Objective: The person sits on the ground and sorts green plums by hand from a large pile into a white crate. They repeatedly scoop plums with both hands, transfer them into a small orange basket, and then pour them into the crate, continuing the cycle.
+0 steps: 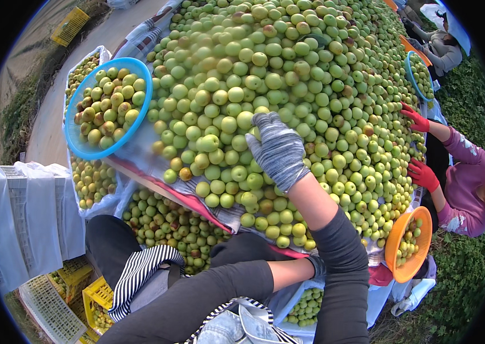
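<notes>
A broad heap of small round green fruits (pixel 225 124), which look like jujubes, some blushed brown, covers the cloth-lined surface before me. My right hand (pixel 279 150), in a grey knit glove, reaches into the heap, with thumb and fingertips closed around a green fruit (pixel 256 133). My left arm crosses low under the right one. Only the gloved edge of my left hand (pixel 319 266) shows, next to a lined container of green fruits (pixel 304 307); its fingers are hidden behind my right sleeve.
A blue plastic basket (pixel 149 92) of browner fruit rests at the left on a lined container. More fruit (pixel 173 223) lies below the cloth's edge (pixel 191 204). An orange basket (pixel 390 249) stands right. A co-worker's red-gloved hands (pixel 423 174) touch the heap. Yellow crates (pixel 98 296) stand lower left.
</notes>
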Action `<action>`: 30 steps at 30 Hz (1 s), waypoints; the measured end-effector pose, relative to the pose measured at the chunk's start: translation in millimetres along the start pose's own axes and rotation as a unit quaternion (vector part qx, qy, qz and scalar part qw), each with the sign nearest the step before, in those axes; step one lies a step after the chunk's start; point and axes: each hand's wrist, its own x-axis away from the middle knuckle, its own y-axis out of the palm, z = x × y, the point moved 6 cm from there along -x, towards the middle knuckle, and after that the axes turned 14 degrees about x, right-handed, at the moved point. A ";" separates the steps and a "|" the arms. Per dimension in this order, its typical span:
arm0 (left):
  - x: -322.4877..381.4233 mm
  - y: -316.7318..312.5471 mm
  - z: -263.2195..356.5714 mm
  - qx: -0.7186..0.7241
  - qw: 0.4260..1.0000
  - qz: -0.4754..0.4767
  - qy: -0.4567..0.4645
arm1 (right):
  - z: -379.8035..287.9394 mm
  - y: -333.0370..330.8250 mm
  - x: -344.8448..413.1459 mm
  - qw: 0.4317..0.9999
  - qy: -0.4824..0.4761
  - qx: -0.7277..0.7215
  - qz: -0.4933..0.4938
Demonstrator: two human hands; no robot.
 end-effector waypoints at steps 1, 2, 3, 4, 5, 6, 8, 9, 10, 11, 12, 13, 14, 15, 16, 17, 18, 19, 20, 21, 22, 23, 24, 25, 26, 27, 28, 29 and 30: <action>0.4 -0.9 -1.9 0.013 1.000 0.008 0.002 | -8.7 5.7 -5.2 0.998 -0.001 0.053 -0.021; 0.7 -0.9 -3.3 0.024 1.000 0.015 0.002 | -10.2 17.9 -10.1 0.987 0.029 0.119 -0.101; 1.0 -1.5 -5.6 0.035 0.999 0.023 0.001 | -10.9 22.0 -14.6 0.983 0.049 0.127 -0.126; 2.0 -1.6 -8.5 0.044 0.999 0.028 0.000 | -14.0 22.5 -19.2 0.981 0.053 0.140 -0.120; 2.6 -0.8 -10.2 0.055 0.998 0.035 -0.001 | -15.7 26.1 -21.8 0.974 0.069 0.158 -0.145; 4.2 0.2 -12.6 0.064 0.997 0.038 0.000 | -17.1 29.0 -24.7 0.971 0.096 0.150 -0.162; 7.5 1.8 -15.9 0.083 0.996 0.041 -0.003 | -21.5 27.9 -30.1 0.969 0.121 0.149 -0.154; 11.1 3.0 -16.6 0.093 0.995 0.041 -0.004 | -23.4 27.7 -33.6 0.966 0.137 0.158 -0.155; 14.5 2.3 -16.9 0.102 0.994 0.041 -0.004 | -24.9 26.2 -34.7 0.967 0.138 0.155 -0.150; 19.1 0.6 -16.8 0.110 0.993 0.042 -0.006 | -22.1 26.8 -36.3 0.963 0.158 0.142 -0.166; 24.9 -0.7 -14.5 0.121 0.992 0.041 -0.008 | -19.3 26.0 -36.1 0.963 0.158 0.134 -0.174; 32.0 -2.8 -10.7 0.133 0.990 0.041 -0.008 | -14.6 24.8 -36.0 0.963 0.156 0.128 -0.180; 41.7 -6.0 -6.8 0.144 0.989 0.043 -0.011 | -8.7 26.2 -37.0 0.958 0.160 0.119 -0.205; 51.4 -9.9 -0.7 0.157 0.986 0.049 -0.016 | -4.2 24.4 -35.6 0.963 0.154 0.099 -0.196; 65.2 -15.0 4.1 0.169 0.984 0.056 -0.023 | 1.2 22.5 -34.6 0.968 0.149 0.078 -0.187; 81.3 -21.6 9.2 0.178 0.981 0.070 -0.033 | 6.3 18.6 -35.1 0.976 0.135 0.051 -0.165; 101.4 -29.9 12.0 0.186 0.977 0.094 -0.050 | 16.6 18.5 -35.0 0.968 0.182 0.011 -0.170; 125.5 -39.8 12.6 0.193 0.970 0.132 -0.073 | 24.6 11.0 -32.8 0.972 0.198 -0.059 -0.116; 153.4 -53.9 11.7 0.192 0.957 0.198 -0.086 | 34.3 8.8 -26.3 0.940 0.240 -0.224 -0.088; 185.0 -75.6 7.2 0.190 0.938 0.277 -0.090 | 46.5 6.9 -17.4 0.879 0.303 -0.362 -0.063; 216.1 -107.7 7.0 0.131 0.901 0.410 -0.057 | 52.9 -2.5 -10.2 0.833 0.277 -0.477 -0.040; 243.6 -137.5 -2.7 0.137 0.846 0.510 -0.068 | 63.0 -11.9 4.4 0.777 0.284 -0.561 -0.018; 268.2 -170.8 -9.5 0.096 0.804 0.583 -0.069 | 67.5 -25.5 23.4 0.740 0.241 -0.628 -0.009; 288.1 -200.2 -11.2 -0.009 0.768 0.634 -0.095 | 70.9 -32.6 44.9 0.696 0.237 -0.677 -0.016; 298.4 -224.5 -15.7 -0.070 0.762 0.628 -0.141 | 74.9 -37.8 67.8 0.667 0.251 -0.702 0.006; 304.8 -239.2 -21.1 -0.134 0.755 0.605 -0.217 | 73.8 -44.2 88.7 0.634 0.218 -0.741 0.025; 304.2 -251.6 -26.2 -0.160 0.763 0.572 -0.255 | 75.5 -44.3 113.0 0.607 0.242 -0.756 0.041; 301.0 -262.2 -29.7 -0.177 0.779 0.537 -0.272 | 74.0 -44.2 136.3 0.578 0.245 -0.776 0.054; 298.5 -267.4 -36.7 -0.168 0.779 0.515 -0.315 | 68.7 -41.3 159.7 0.524 0.248 -0.813 0.047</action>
